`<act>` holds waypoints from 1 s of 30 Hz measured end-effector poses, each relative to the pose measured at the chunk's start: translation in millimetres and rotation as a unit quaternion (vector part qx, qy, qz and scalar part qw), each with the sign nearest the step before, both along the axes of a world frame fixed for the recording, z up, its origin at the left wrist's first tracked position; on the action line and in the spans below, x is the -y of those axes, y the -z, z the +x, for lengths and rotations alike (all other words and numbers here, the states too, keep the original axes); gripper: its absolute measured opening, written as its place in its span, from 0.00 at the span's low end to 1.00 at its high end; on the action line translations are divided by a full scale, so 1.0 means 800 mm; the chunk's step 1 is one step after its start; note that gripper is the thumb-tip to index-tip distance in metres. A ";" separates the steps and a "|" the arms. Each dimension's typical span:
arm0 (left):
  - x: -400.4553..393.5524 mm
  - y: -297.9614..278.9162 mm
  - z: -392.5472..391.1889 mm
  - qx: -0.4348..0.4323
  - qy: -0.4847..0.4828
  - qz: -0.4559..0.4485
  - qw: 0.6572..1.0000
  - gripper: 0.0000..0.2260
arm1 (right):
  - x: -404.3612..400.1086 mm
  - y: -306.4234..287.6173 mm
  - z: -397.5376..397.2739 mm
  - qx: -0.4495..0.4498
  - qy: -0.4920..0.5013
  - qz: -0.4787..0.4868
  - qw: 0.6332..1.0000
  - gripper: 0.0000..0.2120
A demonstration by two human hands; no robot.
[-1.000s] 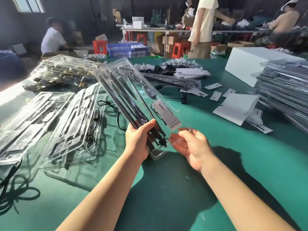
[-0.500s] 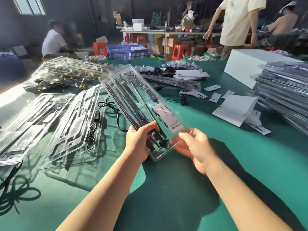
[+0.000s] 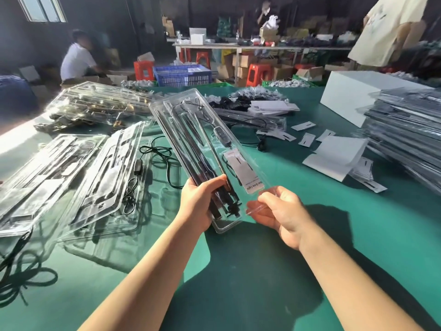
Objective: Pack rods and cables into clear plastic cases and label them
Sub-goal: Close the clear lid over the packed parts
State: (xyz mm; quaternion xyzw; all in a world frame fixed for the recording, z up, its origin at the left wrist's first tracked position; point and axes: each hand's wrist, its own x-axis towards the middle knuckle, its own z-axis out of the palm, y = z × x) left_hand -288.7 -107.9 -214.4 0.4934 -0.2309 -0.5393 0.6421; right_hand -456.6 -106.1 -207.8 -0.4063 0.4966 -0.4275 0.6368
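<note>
Both hands up at the near end: left hand (image 3: 199, 203) wraps the long clear plastic case (image 3: 202, 149) over its black rods (image 3: 191, 139), right hand (image 3: 282, 212) pinches the corner; case runs away up-left above the green table (image 3: 262, 271).

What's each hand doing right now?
Left hand: holding the clear plastic case at its near end.
Right hand: pinching the case's near right corner.
</note>
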 end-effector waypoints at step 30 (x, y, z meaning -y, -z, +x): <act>-0.016 -0.021 0.014 0.143 0.216 0.107 0.960 0.27 | 0.039 -0.012 0.012 -0.406 -0.028 -0.137 0.903 0.22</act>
